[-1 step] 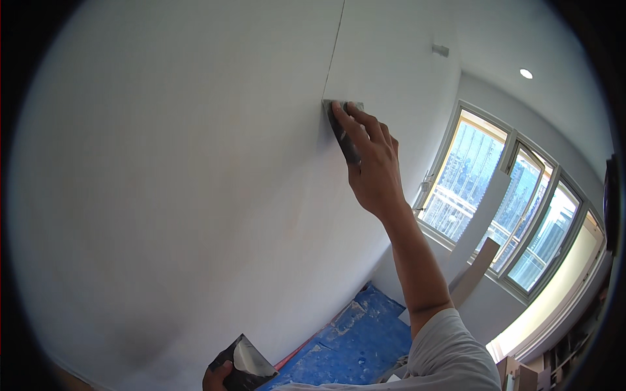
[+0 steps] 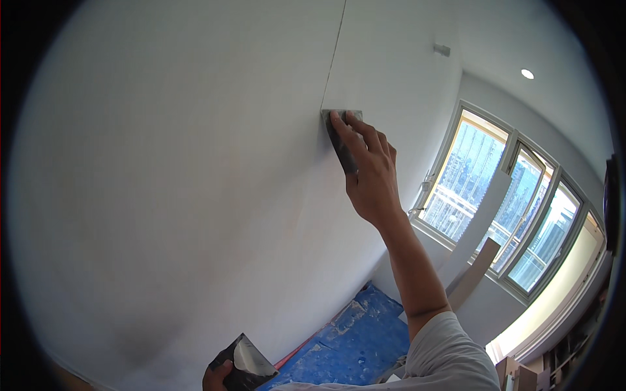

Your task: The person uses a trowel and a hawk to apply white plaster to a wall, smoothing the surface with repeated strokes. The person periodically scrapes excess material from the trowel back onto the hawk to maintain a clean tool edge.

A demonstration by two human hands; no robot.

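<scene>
My right hand [image 2: 374,189] reaches up and grips a dark putty knife [image 2: 339,144], its fingers stretched along the blade and pressing it against the white wall [image 2: 195,169]. The blade's upper edge meets the lower visible end of a thin dark line [image 2: 334,58] that runs up the wall. At the bottom, my left hand [image 2: 216,376] holds a second wide, dark putty knife [image 2: 236,373]. A pale smear of putty [image 2: 249,357] covers part of its blade. Most of the left hand is cut off by the lower edge.
Blue sheeting [image 2: 352,339] with white spatters covers the floor below. Windows [image 2: 502,195] stand at the right, with long pale boards [image 2: 479,225] leaning before them. A small grey fitting [image 2: 442,49] is high on the wall. Wooden pieces [image 2: 518,375] lie at lower right.
My right hand and its putty knife have slid slightly down the wall, baring a little more of the dark line. My left hand has stayed in place.
</scene>
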